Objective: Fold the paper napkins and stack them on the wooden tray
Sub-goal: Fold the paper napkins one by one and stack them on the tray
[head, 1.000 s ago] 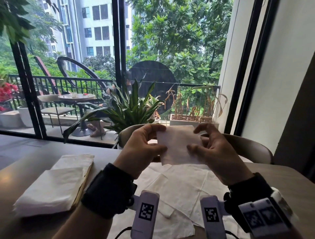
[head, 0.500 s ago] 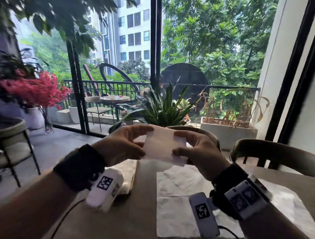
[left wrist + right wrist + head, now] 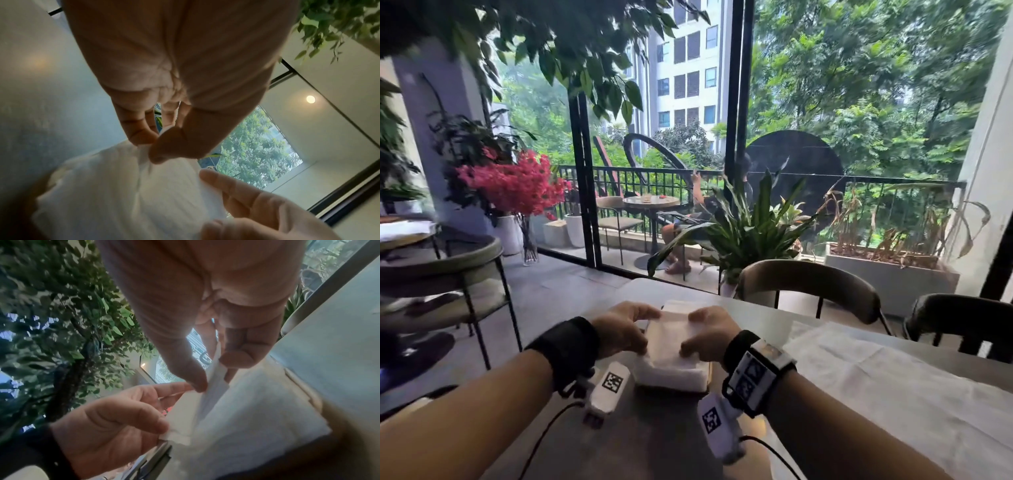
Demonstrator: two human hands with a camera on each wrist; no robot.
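The left hand (image 3: pixel 625 330) pinches the left edge of a folded napkin (image 3: pixel 671 334) between thumb and curled fingers (image 3: pixel 141 128), just above the stack of folded napkins (image 3: pixel 671 371). The stack sits on the wooden tray (image 3: pixel 710 371), of which only a sliver of edge shows. The right hand (image 3: pixel 709 337) pinches the napkin's right edge the same way. Judging from this, several napkins are folded and stacked, and this one is being set on top. Further right, unfolded napkins (image 3: pixel 887 387) lie spread on the grey worktop (image 3: pixel 661 435), so folding remains. Beyond are chairs, potted plants and a glass wall onto a balcony.
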